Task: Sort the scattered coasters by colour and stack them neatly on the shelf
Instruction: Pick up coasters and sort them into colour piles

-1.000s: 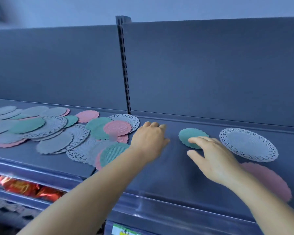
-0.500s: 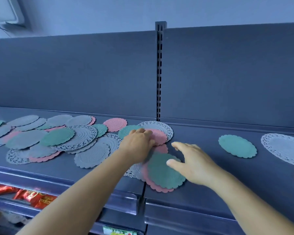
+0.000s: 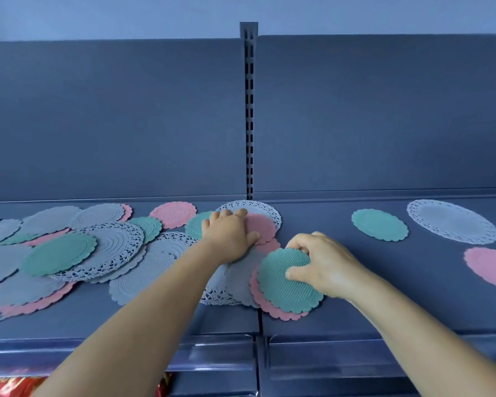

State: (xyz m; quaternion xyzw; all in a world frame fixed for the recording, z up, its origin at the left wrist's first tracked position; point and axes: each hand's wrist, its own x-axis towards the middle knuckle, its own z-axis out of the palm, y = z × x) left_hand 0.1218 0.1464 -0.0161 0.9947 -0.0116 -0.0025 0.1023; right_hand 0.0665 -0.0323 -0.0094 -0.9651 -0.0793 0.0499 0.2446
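Several green, pink and grey scalloped coasters lie overlapping on the left and middle of the dark shelf (image 3: 341, 308). My right hand (image 3: 321, 265) pinches the far edge of a green coaster (image 3: 284, 285) that lies on a pink coaster (image 3: 272, 310). My left hand (image 3: 229, 236) rests palm down on the pile, fingers over a pink coaster (image 3: 262, 227) and a white lace coaster (image 3: 258, 209). To the right lie, apart from one another, a green coaster (image 3: 380, 224), a white lace coaster (image 3: 453, 220) and a pink coaster (image 3: 493, 267).
The shelf's back panel rises behind, with a slotted upright post (image 3: 249, 116) in the middle. A clear plastic price rail (image 3: 221, 351) runs along the front edge. Red shiny packets (image 3: 3, 386) show on the level below at the lower left.
My right hand has closed its fingers on the green coaster's edge; before it hovered open over it. My left hand stays on the pile. The view has shifted slightly.
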